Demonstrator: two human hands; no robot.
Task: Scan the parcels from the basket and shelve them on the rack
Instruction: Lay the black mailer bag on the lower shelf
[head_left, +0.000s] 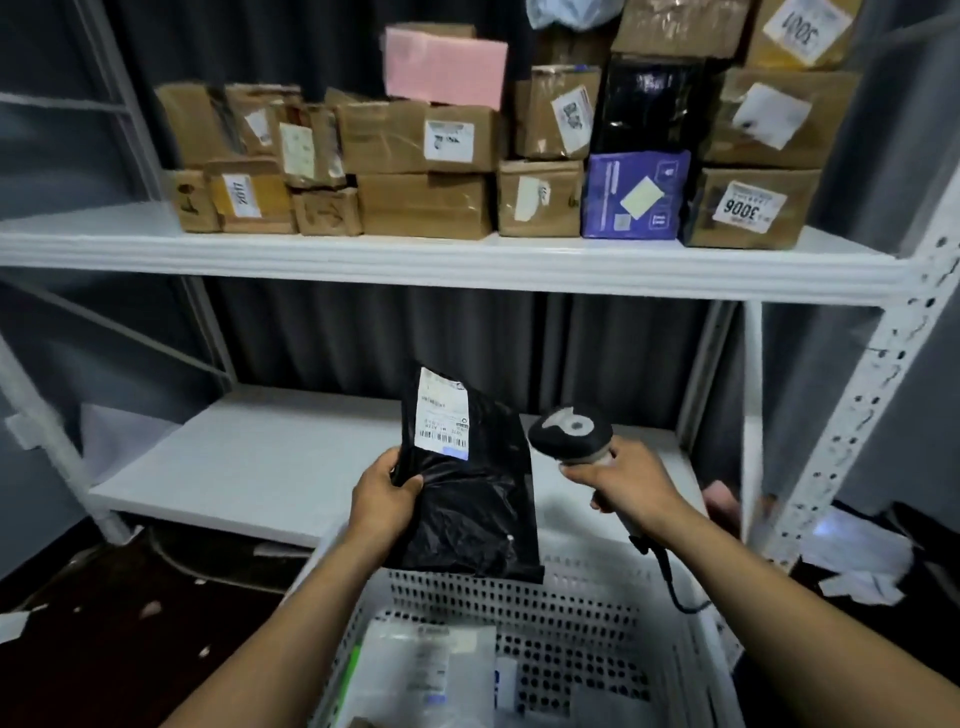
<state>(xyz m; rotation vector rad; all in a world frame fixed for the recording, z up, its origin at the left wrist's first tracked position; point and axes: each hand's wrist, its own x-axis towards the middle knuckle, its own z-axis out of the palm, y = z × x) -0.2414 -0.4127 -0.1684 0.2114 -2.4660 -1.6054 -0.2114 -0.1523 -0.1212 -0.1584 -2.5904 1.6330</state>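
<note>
My left hand (387, 493) grips the left edge of a black plastic parcel (467, 499), held upright above the basket with its white shipping label (441, 415) facing me. My right hand (618, 480) holds a handheld barcode scanner (571, 434) by its grip, its dark head pointed at the label from the right. A faint blue patch of light lies on the label's lower edge. Below, the white perforated basket (571, 603) holds more pale parcels (421, 670).
The white metal rack has an upper shelf (415, 260) packed with cardboard boxes, a purple parcel (634, 195) and a black one. The lower shelf (260, 462) shows bare white board. A perforated rack post (857, 410) stands right. Paper scraps litter the dark floor.
</note>
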